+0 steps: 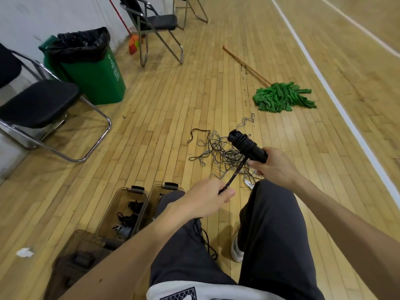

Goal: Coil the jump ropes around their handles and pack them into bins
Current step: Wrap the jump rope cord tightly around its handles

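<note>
This is an indoor sports hall. The floor [151, 126] is pale varnished wood strips painted with long white court lines [337, 100]. Folding chairs [36, 102] stand along a white wall [54, 11] beside a green rubbish bin [93, 70]. A mop [283, 97] and tangled jump ropes [227, 154] lie on the boards.

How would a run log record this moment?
step: coiling | right hand: holds black handle | left hand: pinches rope | bin: ropes inside
</note>
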Demonstrator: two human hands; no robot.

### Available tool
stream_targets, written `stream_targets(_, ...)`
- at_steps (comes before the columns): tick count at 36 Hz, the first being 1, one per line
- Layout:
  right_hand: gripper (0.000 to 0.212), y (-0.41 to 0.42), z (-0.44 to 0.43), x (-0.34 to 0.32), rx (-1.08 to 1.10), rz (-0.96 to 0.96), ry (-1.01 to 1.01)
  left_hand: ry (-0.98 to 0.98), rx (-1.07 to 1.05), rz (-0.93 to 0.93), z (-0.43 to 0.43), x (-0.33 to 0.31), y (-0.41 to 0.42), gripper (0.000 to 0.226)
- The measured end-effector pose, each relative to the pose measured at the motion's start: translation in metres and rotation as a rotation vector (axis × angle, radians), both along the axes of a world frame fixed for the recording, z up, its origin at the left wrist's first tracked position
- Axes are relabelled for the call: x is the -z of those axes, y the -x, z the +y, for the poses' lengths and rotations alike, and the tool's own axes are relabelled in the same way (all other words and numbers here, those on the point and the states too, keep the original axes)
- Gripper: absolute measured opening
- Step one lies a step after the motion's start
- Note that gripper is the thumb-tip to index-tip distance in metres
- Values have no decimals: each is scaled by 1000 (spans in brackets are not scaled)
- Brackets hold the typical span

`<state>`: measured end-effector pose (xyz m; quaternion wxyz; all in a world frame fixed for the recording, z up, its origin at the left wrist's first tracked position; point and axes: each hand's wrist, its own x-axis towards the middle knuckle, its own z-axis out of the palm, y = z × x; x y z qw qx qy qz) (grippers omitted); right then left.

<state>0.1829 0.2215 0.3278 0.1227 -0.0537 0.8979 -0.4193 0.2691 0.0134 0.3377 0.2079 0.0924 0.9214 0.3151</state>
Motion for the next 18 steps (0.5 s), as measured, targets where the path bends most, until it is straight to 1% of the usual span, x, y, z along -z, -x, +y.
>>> stream_targets(2,11,0,2,5,-9,-23,-26,94,37,90,0,-8,1,43)
stream_targets(4,12,-1,3,8,-10,-26,-36,135,50,149,0,-12,4,42)
stream_targets(8,14,-2,3,13,-2,-36,-57,99,66,207,-2,-15,5,41)
stream_targets(9,13,-2,2,14,2,-37,-63,59,63,200,-3,-15,5,39)
stream_targets(10,13,-2,2,14,6,-35,-66,-27,40,166,-4,-15,6,36)
stream_targets(13,16,1,0,15,40,-7,-68,-486,-138,-18,-7,-13,8,21)
stream_targets(15,18,2,-2,14,63,23,-75,-675,-211,-108,-6,-13,7,23)
stream_targets(16,18,2,-2,15,70,37,-88,-718,-214,-144,-5,-13,5,25)
stream_targets(17,18,2,-2,15,74,54,-110,-710,-206,-167,-3,-14,3,26)
stream_targets(18,17,1,-3,16,73,70,-138,-627,-190,-153,-2,-15,1,26)
